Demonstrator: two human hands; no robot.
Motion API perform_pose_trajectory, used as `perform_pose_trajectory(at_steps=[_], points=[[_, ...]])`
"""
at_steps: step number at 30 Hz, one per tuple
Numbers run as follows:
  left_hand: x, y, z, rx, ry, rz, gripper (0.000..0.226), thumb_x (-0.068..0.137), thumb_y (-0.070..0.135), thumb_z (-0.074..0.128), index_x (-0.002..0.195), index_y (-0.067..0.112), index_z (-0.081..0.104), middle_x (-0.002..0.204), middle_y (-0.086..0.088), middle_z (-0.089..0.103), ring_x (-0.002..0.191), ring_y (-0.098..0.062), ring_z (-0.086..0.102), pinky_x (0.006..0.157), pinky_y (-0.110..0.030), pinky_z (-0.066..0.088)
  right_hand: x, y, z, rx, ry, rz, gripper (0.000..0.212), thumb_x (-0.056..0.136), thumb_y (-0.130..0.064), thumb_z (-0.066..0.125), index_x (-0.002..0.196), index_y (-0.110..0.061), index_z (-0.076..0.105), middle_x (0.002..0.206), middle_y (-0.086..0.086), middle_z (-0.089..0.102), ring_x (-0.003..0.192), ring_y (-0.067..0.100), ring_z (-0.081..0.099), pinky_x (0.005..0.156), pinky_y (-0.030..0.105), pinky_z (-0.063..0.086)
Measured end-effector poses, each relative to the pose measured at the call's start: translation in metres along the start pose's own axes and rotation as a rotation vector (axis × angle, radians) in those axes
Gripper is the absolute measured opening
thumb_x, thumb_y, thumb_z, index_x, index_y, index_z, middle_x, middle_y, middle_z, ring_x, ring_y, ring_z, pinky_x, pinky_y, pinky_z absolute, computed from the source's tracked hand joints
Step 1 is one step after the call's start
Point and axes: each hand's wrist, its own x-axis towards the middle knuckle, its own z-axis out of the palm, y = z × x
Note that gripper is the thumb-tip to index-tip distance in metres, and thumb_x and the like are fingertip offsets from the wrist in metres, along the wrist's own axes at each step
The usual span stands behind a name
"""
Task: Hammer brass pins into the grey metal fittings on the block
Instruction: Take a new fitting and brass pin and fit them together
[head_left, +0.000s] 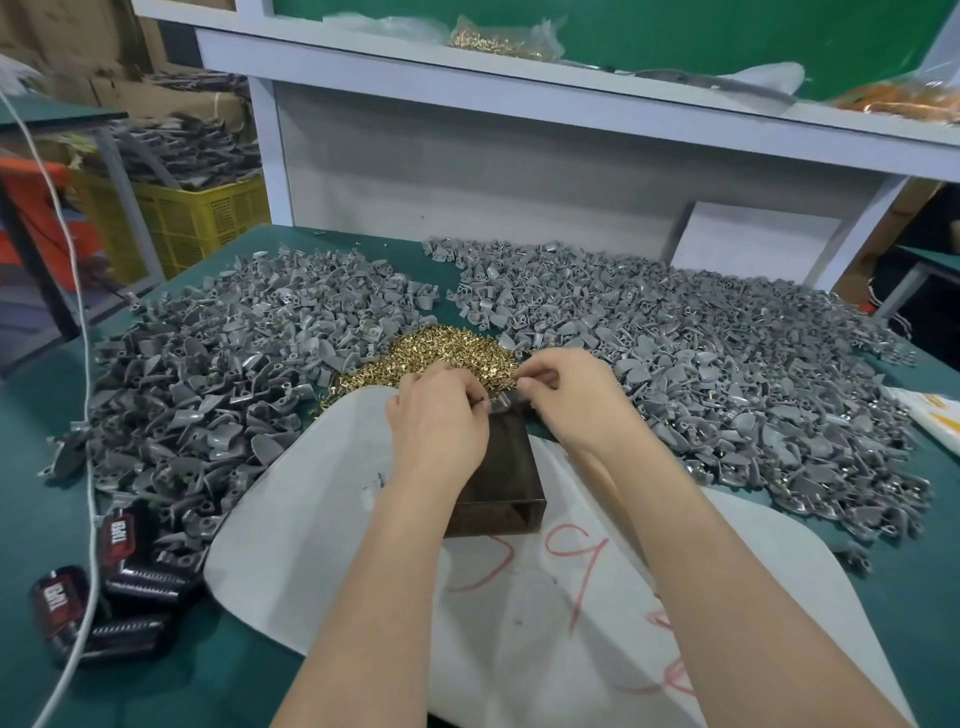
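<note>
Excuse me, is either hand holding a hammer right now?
No, the left hand and right hand both pinch small parts atop the block.

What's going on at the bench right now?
A person's left hand holds a grey fitting on the far end of the dark block. The right hand pinches beside it, at what is too small to tell. Brass pins lie heaped just beyond, with fittings piled on both sides.

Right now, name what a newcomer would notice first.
Two heaps of grey metal fittings cover the green table, left and right. Between them gleams a pile of brass pins, just beyond the left hand and right hand, which meet at the far end of a dark block.
</note>
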Motion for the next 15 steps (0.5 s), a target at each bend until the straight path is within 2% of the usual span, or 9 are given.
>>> perform_pose_trajectory(at_steps=[3, 8, 13, 15], points=[[0.001, 0.000, 0.001, 0.010, -0.001, -0.002, 0.011, 0.093, 0.025, 0.058, 0.095, 0.023, 0.069, 0.107, 0.003, 0.058, 0.108, -0.025, 0.048, 0.079, -0.033, 0.033, 0.000, -0.006, 0.005, -0.046, -0.020, -0.049, 0.012, 0.088, -0.019, 0.061, 0.094, -0.015, 0.071, 0.092, -0.001, 0.069, 0.082, 0.010, 0.057, 0.073, 0.018, 0.041], [0.001, -0.001, 0.001, 0.032, -0.011, -0.005, 0.013, 0.093, 0.024, 0.057, 0.098, 0.021, 0.069, 0.111, 0.001, 0.058, 0.110, -0.027, 0.046, 0.079, -0.032, 0.031, 0.002, -0.015, 0.012, -0.146, -0.037, -0.073, 0.012, 0.088, -0.020, 0.061, 0.088, -0.013, 0.071, 0.092, 0.006, 0.067, 0.088, 0.023, 0.060, 0.080, 0.034, 0.050], [0.001, 0.000, 0.002, 0.006, 0.002, 0.002, 0.013, 0.093, 0.022, 0.057, 0.097, 0.020, 0.070, 0.108, 0.001, 0.059, 0.106, -0.026, 0.048, 0.078, -0.033, 0.033, 0.001, -0.015, 0.016, -0.170, -0.023, -0.049, 0.016, 0.091, -0.019, 0.057, 0.088, -0.010, 0.070, 0.091, 0.008, 0.068, 0.090, 0.025, 0.060, 0.082, 0.036, 0.049], [0.001, 0.000, 0.002, 0.002, -0.003, -0.003, 0.014, 0.093, 0.022, 0.057, 0.098, 0.020, 0.070, 0.108, 0.001, 0.059, 0.106, -0.026, 0.048, 0.080, -0.034, 0.034, -0.001, -0.014, 0.018, -0.133, -0.006, -0.023, 0.016, 0.091, -0.019, 0.057, 0.087, -0.010, 0.069, 0.090, 0.008, 0.068, 0.089, 0.024, 0.060, 0.079, 0.032, 0.047]])
